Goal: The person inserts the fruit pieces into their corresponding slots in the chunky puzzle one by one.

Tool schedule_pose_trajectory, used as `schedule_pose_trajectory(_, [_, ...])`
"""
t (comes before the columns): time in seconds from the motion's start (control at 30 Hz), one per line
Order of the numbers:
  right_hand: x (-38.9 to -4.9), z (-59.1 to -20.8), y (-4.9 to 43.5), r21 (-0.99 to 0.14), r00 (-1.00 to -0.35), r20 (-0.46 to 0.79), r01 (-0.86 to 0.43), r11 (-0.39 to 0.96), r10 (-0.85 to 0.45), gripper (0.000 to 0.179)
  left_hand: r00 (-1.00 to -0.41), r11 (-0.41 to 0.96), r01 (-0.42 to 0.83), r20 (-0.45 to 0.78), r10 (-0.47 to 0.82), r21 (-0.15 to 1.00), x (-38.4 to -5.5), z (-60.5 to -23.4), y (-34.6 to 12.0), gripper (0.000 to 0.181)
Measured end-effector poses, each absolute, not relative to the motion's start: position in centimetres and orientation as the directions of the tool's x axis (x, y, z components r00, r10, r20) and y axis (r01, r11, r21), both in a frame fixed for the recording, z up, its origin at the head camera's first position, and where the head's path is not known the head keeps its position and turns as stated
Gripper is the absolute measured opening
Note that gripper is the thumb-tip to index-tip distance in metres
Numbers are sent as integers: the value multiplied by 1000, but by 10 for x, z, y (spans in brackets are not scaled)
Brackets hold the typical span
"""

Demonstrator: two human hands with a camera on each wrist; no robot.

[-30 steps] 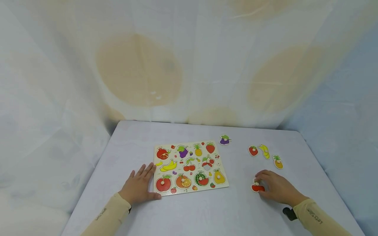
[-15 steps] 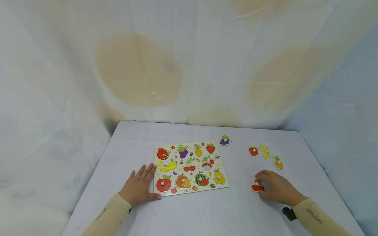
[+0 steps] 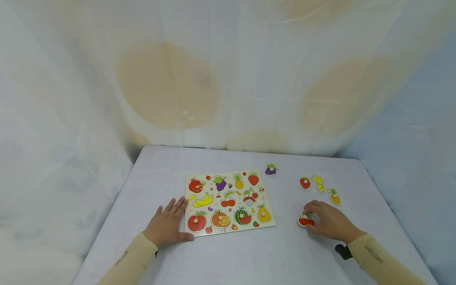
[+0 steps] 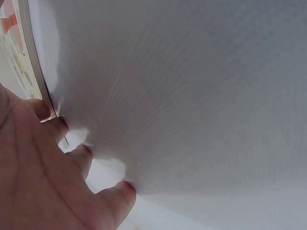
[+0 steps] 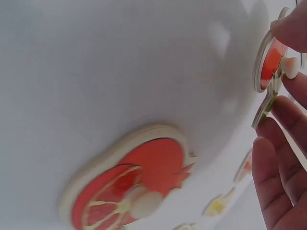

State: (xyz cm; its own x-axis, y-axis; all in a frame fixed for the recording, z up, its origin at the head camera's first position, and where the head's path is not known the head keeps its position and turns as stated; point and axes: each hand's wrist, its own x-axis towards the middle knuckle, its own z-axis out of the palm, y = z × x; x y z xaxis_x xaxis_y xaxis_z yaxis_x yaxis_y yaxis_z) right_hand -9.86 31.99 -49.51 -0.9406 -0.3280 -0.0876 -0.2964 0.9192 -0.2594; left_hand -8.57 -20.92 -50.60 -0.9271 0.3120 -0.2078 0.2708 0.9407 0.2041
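My left hand (image 3: 166,222) lies with fingers spread at the left edge of a wooden fruit puzzle board (image 3: 233,229); in the left wrist view the fingertips (image 4: 125,188) rest on the cloth and at the board's edge. My right hand (image 3: 329,221) pinches a red cherry puzzle piece (image 3: 305,222), right of the board. That cherry piece (image 5: 271,64) stands tilted between thumb and fingers in the right wrist view, its pale knob showing. Knobbed apple (image 3: 197,223), orange (image 3: 223,220), watermelon (image 3: 244,217) and pear (image 3: 264,214) pieces sit in the board's front row.
Loose grape (image 3: 271,170), strawberry (image 3: 304,183), banana (image 3: 318,184) and pineapple (image 3: 334,196) pieces lie behind the right hand. A pomegranate piece (image 5: 129,184) lies near the right wrist, hidden in the head view. A pale cloth (image 3: 246,257) covers the table; curtains surround it.
My right hand has moved slightly left and away from me, carrying the cherry piece, mostly in the last half second. The left hand and board look unmoved.
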Motion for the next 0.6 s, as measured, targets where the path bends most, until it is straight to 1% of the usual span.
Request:
schedule_pose_trajectory(0.23, [-106, -489, 307, -278, -944, -68, -293, 915, -323, 38, -927, 937, 270, -203, 315, 219, -84, -502, -209, 119])
schedule_pose_trajectory(0.6, [-123, -480, 275, -311, -926, -61, -337, 889, -372, 34, -929, 943, 264, -210, 305, 205, -87, -511, -210, 122])
